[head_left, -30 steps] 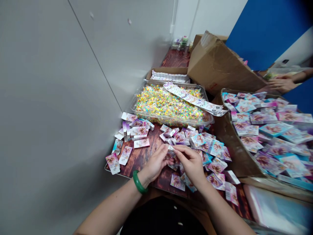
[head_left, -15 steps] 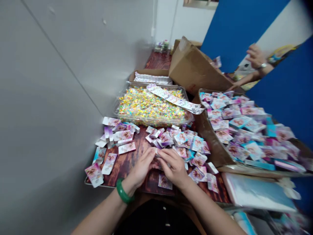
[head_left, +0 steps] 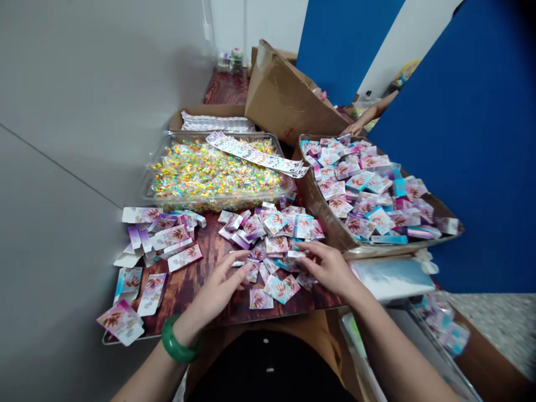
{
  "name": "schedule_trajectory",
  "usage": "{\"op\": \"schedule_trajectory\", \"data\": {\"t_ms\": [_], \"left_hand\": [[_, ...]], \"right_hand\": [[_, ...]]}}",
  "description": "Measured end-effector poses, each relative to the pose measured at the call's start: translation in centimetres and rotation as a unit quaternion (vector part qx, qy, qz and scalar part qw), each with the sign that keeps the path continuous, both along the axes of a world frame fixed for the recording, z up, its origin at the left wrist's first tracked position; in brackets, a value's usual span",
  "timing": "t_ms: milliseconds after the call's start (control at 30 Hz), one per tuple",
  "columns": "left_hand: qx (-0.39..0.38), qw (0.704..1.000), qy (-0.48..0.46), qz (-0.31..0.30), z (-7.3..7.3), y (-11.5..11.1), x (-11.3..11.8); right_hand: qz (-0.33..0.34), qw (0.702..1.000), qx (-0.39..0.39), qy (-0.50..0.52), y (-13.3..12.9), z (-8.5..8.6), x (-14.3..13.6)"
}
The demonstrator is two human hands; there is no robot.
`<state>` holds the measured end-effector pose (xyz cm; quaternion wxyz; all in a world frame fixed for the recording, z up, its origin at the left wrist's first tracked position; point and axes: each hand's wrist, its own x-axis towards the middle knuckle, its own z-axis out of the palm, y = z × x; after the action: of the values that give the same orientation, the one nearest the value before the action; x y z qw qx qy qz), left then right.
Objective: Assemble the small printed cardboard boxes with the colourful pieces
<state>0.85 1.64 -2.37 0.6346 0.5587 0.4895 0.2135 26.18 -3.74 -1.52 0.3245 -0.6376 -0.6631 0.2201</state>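
Observation:
My left hand (head_left: 220,287) reaches over the near part of the wooden tabletop, fingers apart, beside the left edge of a loose pile of small printed boxes (head_left: 276,244). A green bangle (head_left: 178,341) circles that wrist. Across the pile, my right hand (head_left: 330,269) has its thumb and fingers spread at the right edge. A small white-edged box (head_left: 296,254) lies at its fingertips; I see no firm grip on it. Between the hands, a flat printed packet (head_left: 261,298) and a blue-and-pink box (head_left: 277,288) lie near the table edge.
Several unfolded or open cartons (head_left: 153,290) lie on the left. Behind sits a clear tray (head_left: 218,202) of wrapped, colourful pieces, with a printed strip (head_left: 259,156) across it. A large cardboard box (head_left: 330,223) full of printed boxes stands right. Another person's hand (head_left: 355,128) is beyond it.
My hands, together over a small item before, have parted to either side of the pile. The blue-and-pink box now shows between them. The view has swung right; the other person's raised hand is out of sight.

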Motion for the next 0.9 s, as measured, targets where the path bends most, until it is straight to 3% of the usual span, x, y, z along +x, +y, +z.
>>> {"op": "schedule_trajectory", "data": {"t_ms": [100,200,267,367,467,533,700,800,900], "left_hand": [[0.05,0.998,0.009,0.038,-0.6,0.4,-0.5],[0.086,0.993,0.001,0.079,-0.6,0.8,-1.0],[0.095,0.992,-0.002,0.085,-0.3,0.9,-1.3],[0.124,0.989,0.02,0.074,0.1,0.9,-1.4],[0.142,0.987,0.05,0.059,0.2,0.8,-1.5],[0.141,0.987,0.056,0.056,0.0,0.8,-1.8],[0.13,0.988,0.047,0.076,-0.3,1.1,-3.0],[0.131,0.986,0.039,0.092,-0.5,1.6,-3.4],[0.129,0.987,0.006,0.093,-0.5,2.6,-2.9]], "right_hand": [[-0.032,0.993,0.101,-0.044,1.3,0.6,1.3],[-0.054,0.98,0.173,-0.085,5.5,2.4,1.6],[-0.07,0.974,0.149,-0.155,10.1,3.8,1.7],[-0.091,0.955,0.028,-0.282,18.0,5.1,1.4],[-0.062,0.948,-0.027,-0.311,24.6,5.2,0.9],[-0.043,0.941,-0.079,-0.326,27.5,4.7,0.4],[-0.023,0.922,-0.149,-0.356,29.7,3.8,-0.4],[-0.034,0.922,-0.125,-0.366,29.5,4.4,-0.2],[-0.056,0.925,-0.075,-0.368,28.9,6.0,0.0]]}}
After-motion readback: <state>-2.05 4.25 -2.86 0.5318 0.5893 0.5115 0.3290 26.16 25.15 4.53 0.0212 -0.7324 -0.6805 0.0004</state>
